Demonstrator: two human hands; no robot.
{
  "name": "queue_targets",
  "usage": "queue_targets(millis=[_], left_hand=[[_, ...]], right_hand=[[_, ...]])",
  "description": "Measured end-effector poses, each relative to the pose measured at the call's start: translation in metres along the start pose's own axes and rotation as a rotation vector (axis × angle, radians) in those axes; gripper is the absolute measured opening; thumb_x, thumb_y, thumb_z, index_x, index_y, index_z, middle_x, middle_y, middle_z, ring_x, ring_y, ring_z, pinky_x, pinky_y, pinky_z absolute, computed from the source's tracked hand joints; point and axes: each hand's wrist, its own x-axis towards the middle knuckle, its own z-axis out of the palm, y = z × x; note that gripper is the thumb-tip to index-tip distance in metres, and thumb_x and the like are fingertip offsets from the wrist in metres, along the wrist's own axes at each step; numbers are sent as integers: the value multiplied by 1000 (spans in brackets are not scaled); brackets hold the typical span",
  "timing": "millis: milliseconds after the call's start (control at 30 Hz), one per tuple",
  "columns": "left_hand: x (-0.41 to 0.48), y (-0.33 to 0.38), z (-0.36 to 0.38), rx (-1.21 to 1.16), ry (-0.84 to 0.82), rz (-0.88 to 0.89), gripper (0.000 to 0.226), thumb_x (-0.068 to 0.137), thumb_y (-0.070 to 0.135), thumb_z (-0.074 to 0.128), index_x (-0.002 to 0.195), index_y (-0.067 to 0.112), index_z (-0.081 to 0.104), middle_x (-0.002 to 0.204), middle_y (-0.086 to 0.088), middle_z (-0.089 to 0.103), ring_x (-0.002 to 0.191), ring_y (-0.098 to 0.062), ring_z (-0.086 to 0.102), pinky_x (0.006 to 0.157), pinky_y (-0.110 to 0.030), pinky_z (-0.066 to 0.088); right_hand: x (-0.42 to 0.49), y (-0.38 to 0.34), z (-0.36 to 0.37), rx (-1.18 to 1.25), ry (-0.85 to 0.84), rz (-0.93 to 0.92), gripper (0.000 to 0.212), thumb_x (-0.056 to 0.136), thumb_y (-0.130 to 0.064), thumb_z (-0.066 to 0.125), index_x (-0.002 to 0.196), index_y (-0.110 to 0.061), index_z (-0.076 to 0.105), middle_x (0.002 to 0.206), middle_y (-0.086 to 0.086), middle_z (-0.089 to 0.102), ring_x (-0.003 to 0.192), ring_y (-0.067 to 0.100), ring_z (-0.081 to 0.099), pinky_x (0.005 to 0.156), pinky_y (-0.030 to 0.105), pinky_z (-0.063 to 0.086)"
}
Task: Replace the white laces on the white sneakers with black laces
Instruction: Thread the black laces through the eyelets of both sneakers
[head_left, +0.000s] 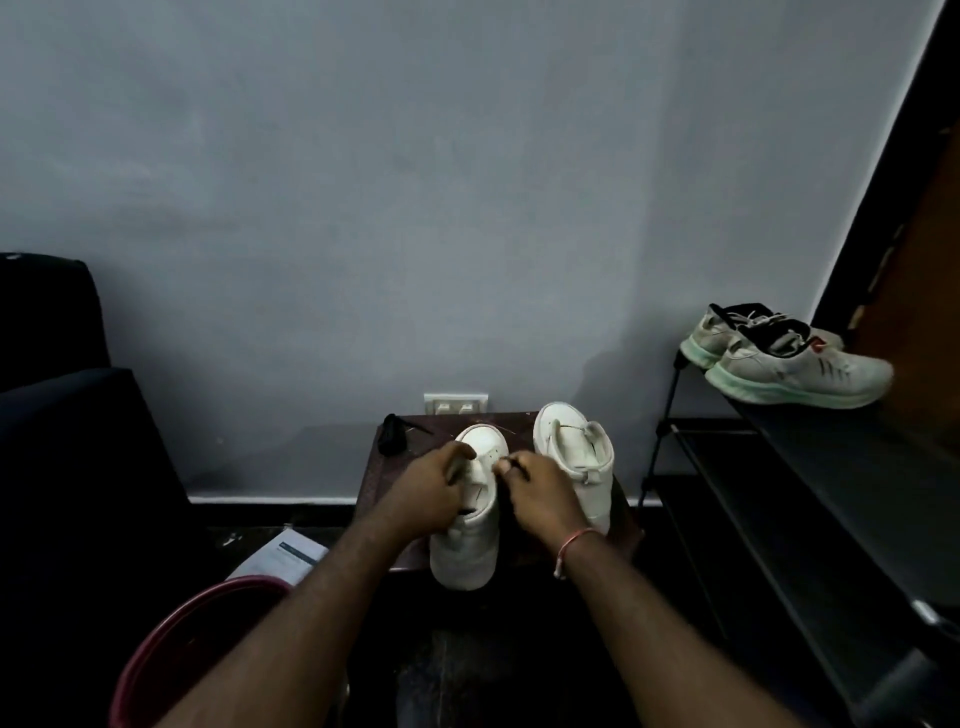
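Two white sneakers stand on a small dark brown table (519, 421), toes toward the wall. The left sneaker (467, 551) has its heel hanging over the table's front edge. My left hand (428, 493) curls round its left side near the eyelets. My right hand (540, 493) pinches something small and pale at the eyelets on the sneaker's right side; what it is cannot be made out. The right sneaker (574, 447) stands untouched beside it, with no lace visible in it. A bundle of black laces (392, 434) lies at the table's far left corner.
A black shoe rack (810, 467) stands on the right with a pair of white and mint running shoes (789, 364) on top. A red bucket (171, 649) sits at lower left beside a paper sheet (283, 558). A dark chair (67, 415) fills the left.
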Motion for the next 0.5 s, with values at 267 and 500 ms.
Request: queue_targets(millis=[267, 500], left_hand=[[-59, -3, 2, 134, 216, -23, 42, 76, 6, 55, 113, 25, 60, 97, -9, 68, 87, -29, 63, 71, -30, 49], [-40, -5, -2, -39, 293, -50, 22, 86, 12, 57, 104, 15, 69, 106, -2, 64, 98, -19, 60, 85, -27, 45]], right_hand=[[-52, 11, 33, 104, 129, -31, 14, 90, -12, 55, 90, -16, 69, 91, 0, 74, 87, 19, 68, 81, 38, 53], [-31, 7, 22, 316, 130, 149, 22, 85, -10, 69, 88, -19, 50, 75, 8, 67, 71, 22, 67, 72, 39, 57]])
